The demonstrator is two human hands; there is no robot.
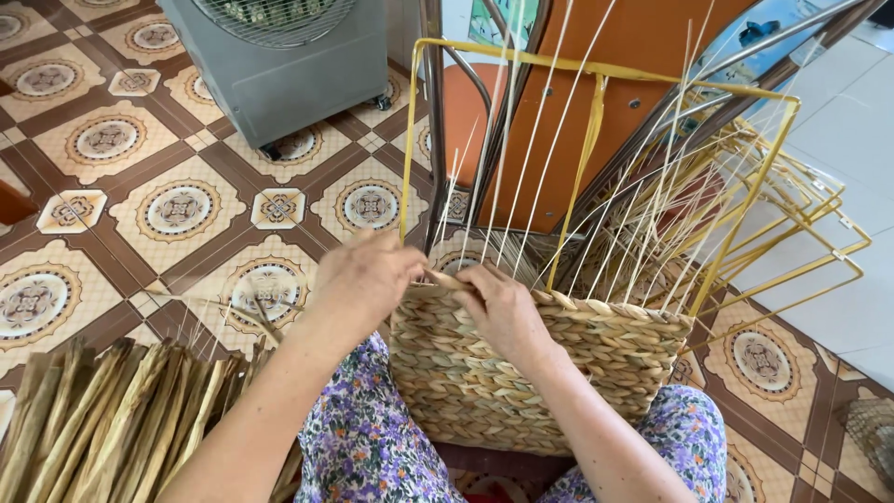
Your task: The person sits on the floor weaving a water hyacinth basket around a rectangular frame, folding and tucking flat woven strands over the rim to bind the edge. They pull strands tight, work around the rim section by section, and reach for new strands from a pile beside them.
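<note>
Lap: your knees in purple flowered cloth (358,438) are nearest to the camera, and the half-woven basket (531,368) stands between them, leaning slightly away from you.
Basket place: it is in the near middle of the scene, just in front of your body; its woven wall faces you and its top edge runs from left to right.
Left hand: your left hand (358,279) rests on the left end of the top edge, fingers curled down over it; it seems to pinch the fibre there, but I cannot tell how firmly.
Right hand: your right hand (503,307) is just beside it, a little more to the right, closed on the braided strand (445,278) at the rim.
Hands together: both hands almost touch, at the near left corner of the rim.
Key relation: the strand lies along the rim, so its long axis goes left to right; the unwoven part of the rim extends to the right, and your right hand is the nearer one to it.
Uprights: thin pale stakes (521,140) rise from the rim inside a yellow wire frame (596,74).
Left near: a bundle of dried flat leaves (102,424) lies on the patterned tile floor (177,210).
Far: a grey fan (279,51) stands far left; more yellow frames (801,224) are stacked to the right.
</note>
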